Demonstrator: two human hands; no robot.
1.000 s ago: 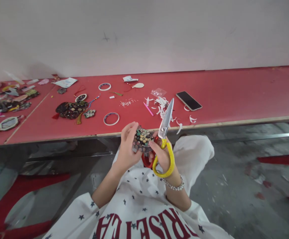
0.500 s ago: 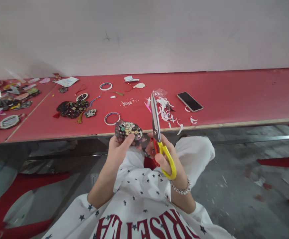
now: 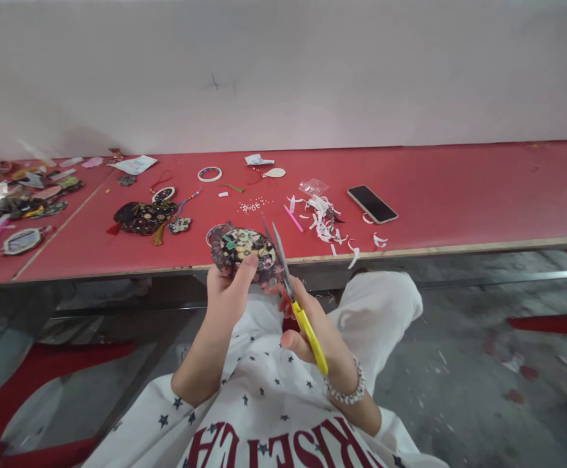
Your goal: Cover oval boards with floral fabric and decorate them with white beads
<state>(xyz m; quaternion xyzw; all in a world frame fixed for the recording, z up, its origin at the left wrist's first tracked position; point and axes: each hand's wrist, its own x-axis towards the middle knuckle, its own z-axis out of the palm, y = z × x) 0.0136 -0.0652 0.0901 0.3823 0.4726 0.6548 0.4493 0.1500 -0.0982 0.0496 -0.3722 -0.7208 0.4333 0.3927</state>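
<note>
My left hand (image 3: 232, 283) grips a dark, flower-patterned fabric piece (image 3: 247, 247), oval in shape with a loose, thin dark edge around it. Its thumb lies on top of the fabric. In my right hand (image 3: 307, 325) is a pair of scissors (image 3: 307, 331) with red and yellow handles. Their blades are parted and point up and away, beside the right edge of the fabric piece. Whether a blade touches that edge I cannot tell. Behind the fabric, a roll of tape (image 3: 210, 234) is partly hidden.
On the red table (image 3: 459, 195) lie white paper scraps (image 3: 325, 218), a phone (image 3: 372, 204), a pink stick (image 3: 294, 219), small white beads (image 3: 250, 207) and another tape roll (image 3: 210, 174). A dark embroidered pouch (image 3: 142, 218) and cluttered pieces (image 3: 30, 201) lie left. A pale wall (image 3: 283, 71) stands behind.
The scissors have tipped left and lower, their blades now apart and close to the fabric piece. My left hand has shifted the fabric slightly left and up, over the nearer tape roll.
</note>
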